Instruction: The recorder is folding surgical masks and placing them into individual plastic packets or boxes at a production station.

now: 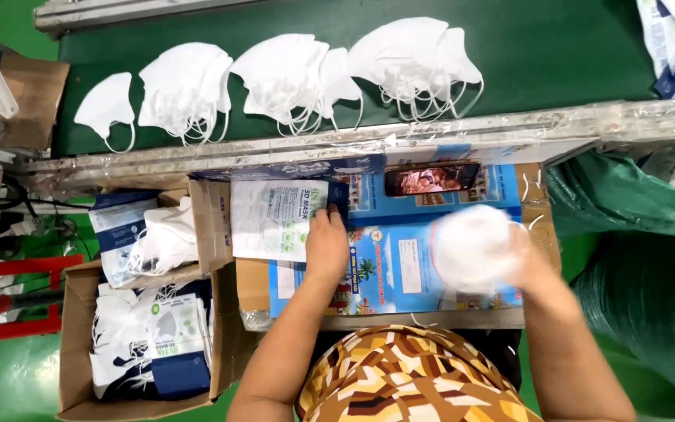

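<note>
My left hand (326, 241) rests on the right edge of a flat white and blue mask pouch (273, 219) lying on a blue printed cardboard work surface (400, 270). Its fingers pinch the pouch's edge. My right hand (526, 262) holds a bunch of white face masks (474, 246), blurred by motion, over the right side of that surface. Several piles of white masks (283, 74) lie on the green conveyor belt (556, 62) beyond.
A phone (431, 179) leans at the back of the work surface. At my left, a cardboard box (80, 344) holds packed pouches and another box (208, 223) holds loose masks and pouches. Green plastic sacks (634, 234) sit at the right.
</note>
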